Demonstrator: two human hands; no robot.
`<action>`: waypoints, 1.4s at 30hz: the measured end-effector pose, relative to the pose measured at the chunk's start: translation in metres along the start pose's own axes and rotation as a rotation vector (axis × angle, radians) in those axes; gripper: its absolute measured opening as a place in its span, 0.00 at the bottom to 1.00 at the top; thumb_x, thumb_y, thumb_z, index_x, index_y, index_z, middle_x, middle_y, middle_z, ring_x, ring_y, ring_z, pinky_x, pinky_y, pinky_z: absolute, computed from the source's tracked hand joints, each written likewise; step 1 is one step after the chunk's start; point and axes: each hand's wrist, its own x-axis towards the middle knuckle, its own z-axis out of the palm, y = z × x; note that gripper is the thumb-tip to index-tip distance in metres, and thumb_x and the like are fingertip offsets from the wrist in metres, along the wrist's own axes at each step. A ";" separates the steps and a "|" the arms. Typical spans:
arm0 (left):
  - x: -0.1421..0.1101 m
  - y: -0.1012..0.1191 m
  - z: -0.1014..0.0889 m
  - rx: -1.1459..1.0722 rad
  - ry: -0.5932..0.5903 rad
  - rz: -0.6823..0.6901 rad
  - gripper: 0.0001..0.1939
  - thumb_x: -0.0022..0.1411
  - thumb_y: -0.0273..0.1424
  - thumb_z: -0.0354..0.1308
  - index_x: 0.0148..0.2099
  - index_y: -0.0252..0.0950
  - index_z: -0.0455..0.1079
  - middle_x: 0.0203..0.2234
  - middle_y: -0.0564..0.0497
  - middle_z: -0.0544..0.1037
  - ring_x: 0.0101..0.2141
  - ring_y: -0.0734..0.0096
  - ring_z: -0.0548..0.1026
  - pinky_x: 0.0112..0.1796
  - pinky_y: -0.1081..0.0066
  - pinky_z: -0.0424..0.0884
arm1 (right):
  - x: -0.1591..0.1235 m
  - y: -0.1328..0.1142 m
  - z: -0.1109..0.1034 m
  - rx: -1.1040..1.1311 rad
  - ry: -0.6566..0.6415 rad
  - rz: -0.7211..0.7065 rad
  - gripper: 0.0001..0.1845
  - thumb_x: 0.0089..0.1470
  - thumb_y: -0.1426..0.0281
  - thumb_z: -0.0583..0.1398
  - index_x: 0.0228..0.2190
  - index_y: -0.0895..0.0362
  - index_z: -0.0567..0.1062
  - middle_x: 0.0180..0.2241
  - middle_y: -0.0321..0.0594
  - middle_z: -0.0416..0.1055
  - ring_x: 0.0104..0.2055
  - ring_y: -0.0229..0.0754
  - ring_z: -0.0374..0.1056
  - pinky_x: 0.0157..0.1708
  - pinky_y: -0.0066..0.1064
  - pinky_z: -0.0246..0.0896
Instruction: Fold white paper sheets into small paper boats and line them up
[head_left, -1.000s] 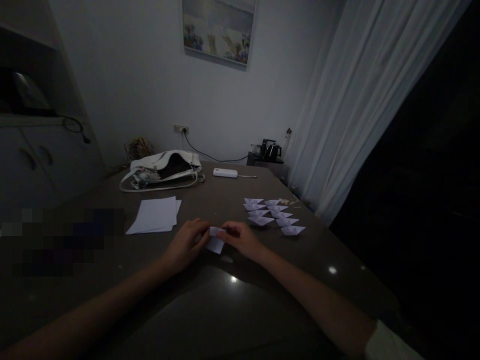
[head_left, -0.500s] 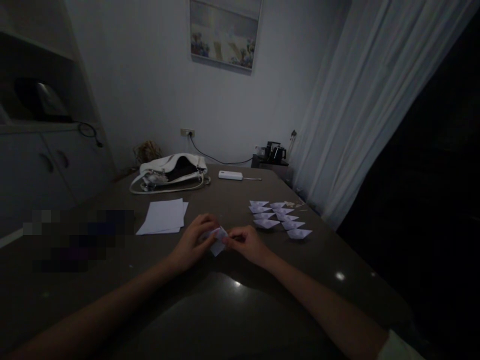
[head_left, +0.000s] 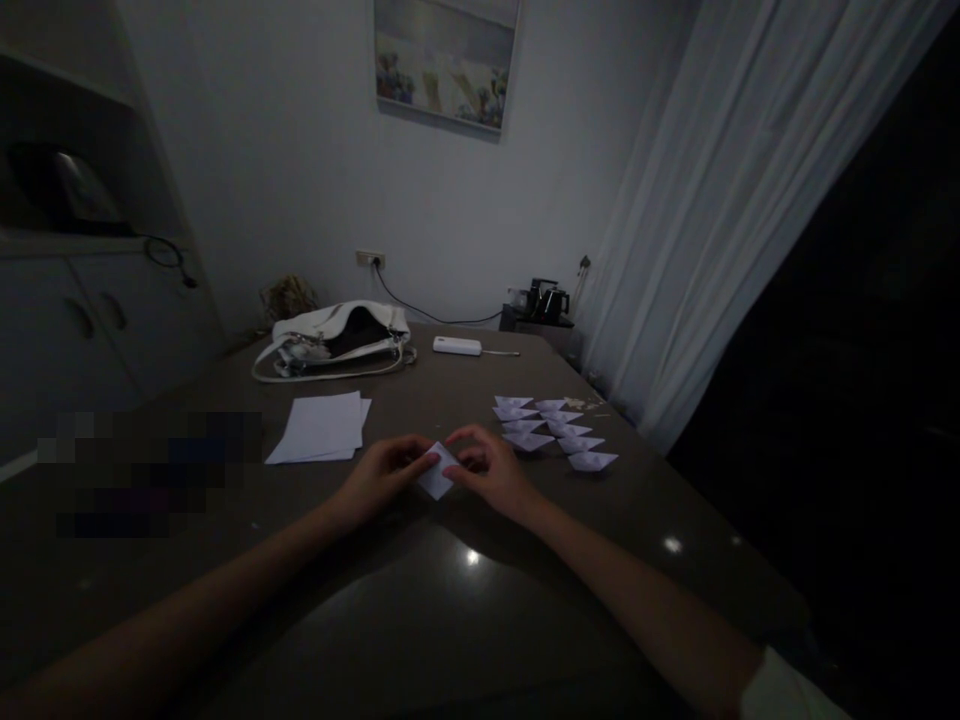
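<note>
I have the folded paper (head_left: 438, 481) at the centre of the dial, out in front of me over the dark tabletop (head_left: 450, 620), held between both hands. My left hand (head_left: 388, 467) is at nine o'clock to it, thumb laid on the near face and fingers behind, so I read it as clamped on the paper. My right hand (head_left: 487, 475) sits at three o'clock with its thumb on the paper's right side; the forefinger stands apart from that thumb, and the other fingers are curled where I cannot tell whether they press from behind. By my judgement this piece is partway through its folding: it is down to a small, flat diamond with no hull opened out. Toward two o'clock I count what look like nine finished paper boats (head_left: 575, 431) in two rows, and at ten o'clock lies a small stack of flat paper sheets (head_left: 322, 425), so unfolded stock remains beyond the piece in hand; I can't count the sheets. A white handbag (head_left: 337, 335) rests farther off at eleven o'clock. The diamond points one corner to twelve and the opposite one to six, toward me, and that corner-to-corner line is the only axis I can read. Thumbs and fingers cover the side corners, so I cannot say whether it is truly the longer one.
</note>
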 end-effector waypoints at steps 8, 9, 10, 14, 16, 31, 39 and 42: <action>0.001 -0.003 -0.002 -0.032 0.061 -0.050 0.18 0.57 0.45 0.56 0.35 0.32 0.71 0.26 0.50 0.77 0.29 0.65 0.74 0.30 0.70 0.68 | 0.004 0.006 0.000 0.161 0.028 0.141 0.20 0.43 0.63 0.66 0.38 0.58 0.69 0.27 0.36 0.73 0.26 0.38 0.70 0.28 0.29 0.64; 0.000 -0.003 -0.002 -0.040 0.060 -0.052 0.19 0.57 0.45 0.56 0.36 0.32 0.71 0.27 0.50 0.77 0.29 0.65 0.74 0.30 0.70 0.69 | 0.004 0.006 0.000 0.161 0.023 0.149 0.19 0.43 0.62 0.66 0.37 0.58 0.70 0.27 0.37 0.73 0.27 0.38 0.70 0.28 0.30 0.65; 0.000 -0.002 -0.002 -0.049 0.052 -0.049 0.19 0.56 0.45 0.57 0.37 0.32 0.71 0.28 0.49 0.77 0.30 0.64 0.75 0.31 0.69 0.69 | 0.004 0.006 0.000 0.154 0.013 0.153 0.19 0.43 0.62 0.66 0.36 0.59 0.71 0.27 0.37 0.73 0.28 0.39 0.71 0.29 0.30 0.65; -0.001 0.002 0.000 -0.043 0.012 -0.037 0.20 0.57 0.44 0.56 0.43 0.32 0.71 0.31 0.47 0.79 0.32 0.62 0.75 0.32 0.69 0.69 | 0.004 0.006 0.001 0.141 -0.024 0.140 0.18 0.43 0.63 0.66 0.35 0.59 0.71 0.27 0.37 0.73 0.27 0.38 0.70 0.29 0.30 0.64; -0.001 0.002 -0.001 -0.014 0.016 -0.040 0.20 0.57 0.44 0.56 0.41 0.32 0.73 0.30 0.47 0.79 0.32 0.62 0.75 0.32 0.69 0.69 | 0.004 0.006 0.000 0.158 -0.019 0.148 0.18 0.42 0.63 0.66 0.35 0.58 0.71 0.26 0.36 0.73 0.26 0.37 0.70 0.28 0.28 0.64; 0.004 -0.007 -0.006 0.053 0.109 -0.090 0.20 0.54 0.45 0.58 0.36 0.32 0.76 0.27 0.47 0.79 0.29 0.64 0.74 0.28 0.71 0.67 | 0.010 0.018 -0.004 0.152 0.038 0.161 0.17 0.44 0.57 0.64 0.26 0.60 0.74 0.22 0.36 0.72 0.23 0.35 0.67 0.25 0.26 0.62; 0.002 -0.003 -0.007 0.102 0.073 -0.116 0.20 0.53 0.46 0.58 0.32 0.32 0.77 0.22 0.48 0.78 0.25 0.65 0.72 0.24 0.72 0.64 | 0.009 0.020 -0.005 0.082 0.048 0.142 0.15 0.47 0.59 0.63 0.25 0.60 0.73 0.22 0.36 0.70 0.23 0.35 0.66 0.25 0.26 0.61; 0.002 -0.004 -0.008 0.140 0.043 -0.101 0.19 0.54 0.45 0.58 0.32 0.32 0.77 0.23 0.48 0.78 0.26 0.64 0.72 0.24 0.73 0.64 | 0.008 0.018 -0.005 0.047 0.047 0.115 0.14 0.47 0.60 0.63 0.24 0.60 0.73 0.22 0.36 0.70 0.24 0.36 0.66 0.25 0.26 0.60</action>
